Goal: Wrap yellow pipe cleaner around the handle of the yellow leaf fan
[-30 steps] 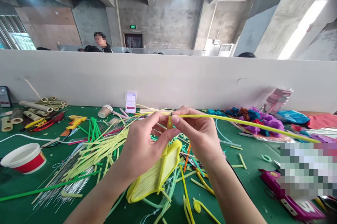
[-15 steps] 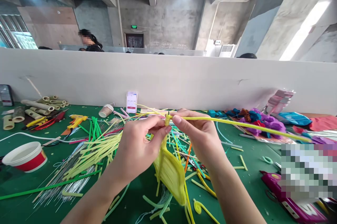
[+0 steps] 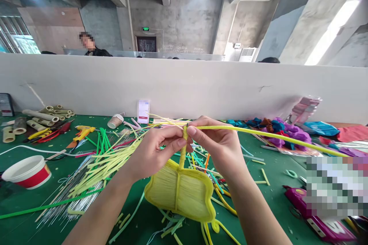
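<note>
Between my hands hangs a yellow leaf-shaped piece (image 3: 195, 193) with a wavy rim, a thread-like filling and a middle rib, its wrapped stem upward. My left hand (image 3: 155, 151) pinches that stem between thumb and fingers. With thumb and forefinger, my right hand (image 3: 215, 145) grips a long yellow fuzzy strip (image 3: 267, 136) where it meets the stem's top. The strip's free end runs off to the right. Below lie loose yellow and teal strips on the green tabletop (image 3: 258, 206), partly hidden by the leaf and my arms.
Left: a paper cup (image 3: 27, 172), a yellow glue gun (image 3: 83, 133), bamboo tubes (image 3: 43, 116) and a heap of pale yellow strips (image 3: 106, 164) over thin wires. A phone (image 3: 143, 111) leans on the white partition (image 3: 178, 84). Right: purple fuzzy pieces (image 3: 290, 130) and a magenta case (image 3: 319, 214).
The leaf has turned from nearly edge-on to face me, showing its full width. Both hands stay close together at the stem. A person beyond the partition has turned their head.
</note>
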### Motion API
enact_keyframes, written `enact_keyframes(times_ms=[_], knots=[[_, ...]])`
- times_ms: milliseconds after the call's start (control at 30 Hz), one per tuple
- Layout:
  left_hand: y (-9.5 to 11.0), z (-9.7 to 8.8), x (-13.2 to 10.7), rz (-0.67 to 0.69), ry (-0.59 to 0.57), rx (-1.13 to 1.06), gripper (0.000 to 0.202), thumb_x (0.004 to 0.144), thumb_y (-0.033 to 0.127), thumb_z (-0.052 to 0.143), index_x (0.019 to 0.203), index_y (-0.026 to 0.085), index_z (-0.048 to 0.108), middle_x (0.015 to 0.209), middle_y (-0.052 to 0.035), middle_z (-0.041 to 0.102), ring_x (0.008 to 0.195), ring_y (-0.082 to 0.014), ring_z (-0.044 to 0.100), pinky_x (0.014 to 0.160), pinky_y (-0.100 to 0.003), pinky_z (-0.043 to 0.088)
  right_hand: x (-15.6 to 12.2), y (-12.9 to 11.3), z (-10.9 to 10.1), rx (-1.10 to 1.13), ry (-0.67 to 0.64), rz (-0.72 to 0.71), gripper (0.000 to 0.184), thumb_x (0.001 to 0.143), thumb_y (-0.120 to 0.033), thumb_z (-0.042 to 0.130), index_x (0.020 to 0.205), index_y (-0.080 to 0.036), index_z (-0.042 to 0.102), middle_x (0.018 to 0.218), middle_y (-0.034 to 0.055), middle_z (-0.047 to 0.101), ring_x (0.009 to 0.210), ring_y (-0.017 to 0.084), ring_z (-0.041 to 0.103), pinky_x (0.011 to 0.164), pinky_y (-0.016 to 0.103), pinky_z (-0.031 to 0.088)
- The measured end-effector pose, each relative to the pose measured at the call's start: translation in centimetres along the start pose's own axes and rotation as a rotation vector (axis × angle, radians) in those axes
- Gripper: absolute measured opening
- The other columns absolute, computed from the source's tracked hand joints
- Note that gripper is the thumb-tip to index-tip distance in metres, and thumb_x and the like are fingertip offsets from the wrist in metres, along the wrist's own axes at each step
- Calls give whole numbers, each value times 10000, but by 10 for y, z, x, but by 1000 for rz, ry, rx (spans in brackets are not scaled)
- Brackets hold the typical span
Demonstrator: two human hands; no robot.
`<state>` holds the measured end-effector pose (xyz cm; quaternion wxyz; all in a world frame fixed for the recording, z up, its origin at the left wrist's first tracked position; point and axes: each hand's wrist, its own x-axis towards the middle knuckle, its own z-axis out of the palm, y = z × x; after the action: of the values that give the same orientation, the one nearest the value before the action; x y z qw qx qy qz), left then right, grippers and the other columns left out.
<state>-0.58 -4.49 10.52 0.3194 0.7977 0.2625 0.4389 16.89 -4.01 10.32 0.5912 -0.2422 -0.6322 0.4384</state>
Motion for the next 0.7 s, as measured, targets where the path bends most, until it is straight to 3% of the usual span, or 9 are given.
enact_keyframes(times_ms=[133,300,367,533,700], knots=[[1,15,1,-44,172,88,193,943,284,598,1099,196,668,1003,-68,749,832,-174,713,717,-268,580,0,2,-1,-211,132,-33,117,841,-335,742,838,-218,732,766,17,665,701,159,605,648,330,480],[6,29,-1,7,403,196,111,904,244,645,813,181,638,743,3,713,657,-116,675,639,-210,544,-2,-3,3,-355,150,-135,95,844,-323,737,843,-229,754,792,31,674,769,183,576,710,353,455],[8,29,-2,39,418,204,153,899,226,644,755,177,630,687,15,690,618,-105,653,618,-201,533,-2,-7,2,-333,103,-133,81,842,-314,740,843,-238,766,786,27,670,773,184,574,710,352,448],[11,27,-7,76,375,176,87,894,195,639,817,183,678,726,6,704,650,-116,666,612,-210,534,-4,-14,-2,-267,64,-70,81,845,-330,741,847,-262,785,766,15,661,743,167,566,663,327,429],[10,25,-9,41,311,176,152,926,252,608,832,183,706,750,-31,732,692,-160,696,645,-265,559,1,-10,-5,-41,-34,18,93,850,-317,739,798,-264,795,782,8,670,768,155,619,699,304,479]])
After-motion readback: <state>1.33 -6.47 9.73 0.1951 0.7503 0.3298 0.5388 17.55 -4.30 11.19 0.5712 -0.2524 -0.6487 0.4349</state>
